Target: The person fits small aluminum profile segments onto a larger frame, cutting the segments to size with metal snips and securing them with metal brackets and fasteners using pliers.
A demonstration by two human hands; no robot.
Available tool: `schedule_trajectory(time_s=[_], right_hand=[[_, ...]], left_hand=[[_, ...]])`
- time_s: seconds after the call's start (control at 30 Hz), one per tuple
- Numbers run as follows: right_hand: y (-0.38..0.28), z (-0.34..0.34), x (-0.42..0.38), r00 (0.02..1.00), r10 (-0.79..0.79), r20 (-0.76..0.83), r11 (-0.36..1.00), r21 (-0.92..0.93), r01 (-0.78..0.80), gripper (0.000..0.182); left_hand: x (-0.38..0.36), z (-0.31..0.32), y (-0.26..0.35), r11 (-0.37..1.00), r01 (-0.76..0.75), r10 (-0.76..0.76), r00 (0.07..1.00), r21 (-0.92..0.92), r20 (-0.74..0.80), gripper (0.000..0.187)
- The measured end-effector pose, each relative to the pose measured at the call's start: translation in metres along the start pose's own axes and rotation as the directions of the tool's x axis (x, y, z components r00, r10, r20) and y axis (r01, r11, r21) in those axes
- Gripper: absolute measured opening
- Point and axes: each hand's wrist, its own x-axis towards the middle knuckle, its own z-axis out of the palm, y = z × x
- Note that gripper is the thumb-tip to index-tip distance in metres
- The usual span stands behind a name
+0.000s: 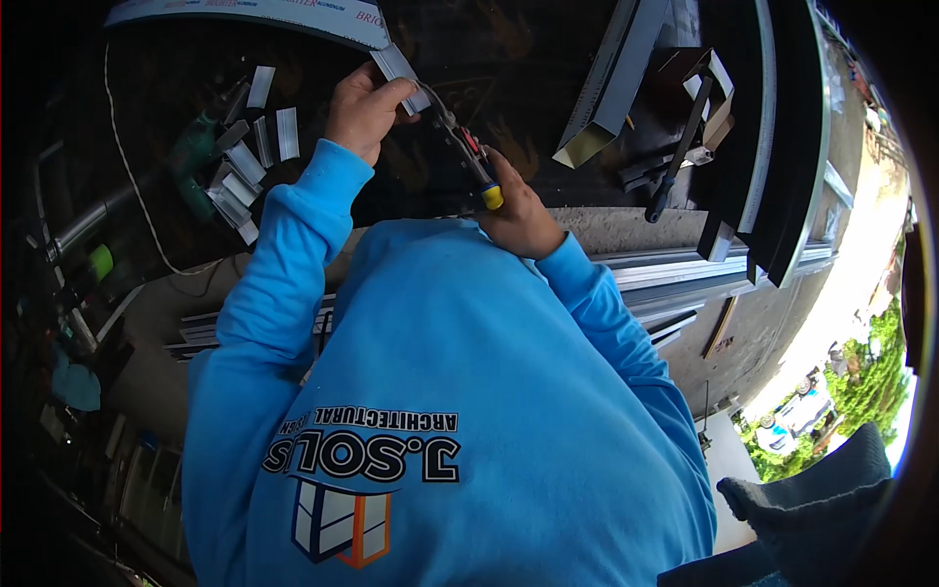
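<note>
My left hand (364, 110) is closed on a short grey metal profile piece (399, 78), thumb on top of it. My right hand (520, 207) wraps round a long plier-like hand tool (460, 139) with a yellow handle end and a red part. The tool's far end reaches the lower edge of the metal piece. Left of my left hand, several short cut metal pieces (240, 166) lie loosely on the dark tabletop (421, 186). Beside them is a green tool (192, 161), partly in shadow.
A long grey metal channel (611, 88) lies right of my hands, with a dark-handled tool (675, 161) among offcuts beyond it. A white cord (122, 161) runs down the left. A printed strip (264, 12) crosses the top. Long metal profiles (675, 274) lie below the table edge.
</note>
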Motion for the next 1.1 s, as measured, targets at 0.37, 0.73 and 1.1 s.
schedule_trajectory(time_s=[0.37, 0.73, 1.1], right_hand=[[0.005, 0.002, 0.011, 1.000, 0.004, 0.030, 1.000, -0.016, -0.004, 0.079], [0.011, 0.005, 0.009, 0.991, -0.125, -0.043, 0.991, -0.042, 0.123, 0.065], [0.026, 0.020, 0.028, 0.995, -0.083, -0.062, 0.995, -0.053, 0.080, 0.043]], left_hand=[[0.000, -0.006, 0.003, 0.994, 0.105, -0.103, 0.993, 0.036, -0.049, 0.017], [0.000, -0.001, 0.005, 0.997, 0.072, -0.071, 0.997, 0.027, -0.026, 0.015], [0.003, -0.009, 0.002, 0.992, 0.111, -0.117, 0.989, -0.065, -0.086, 0.013]])
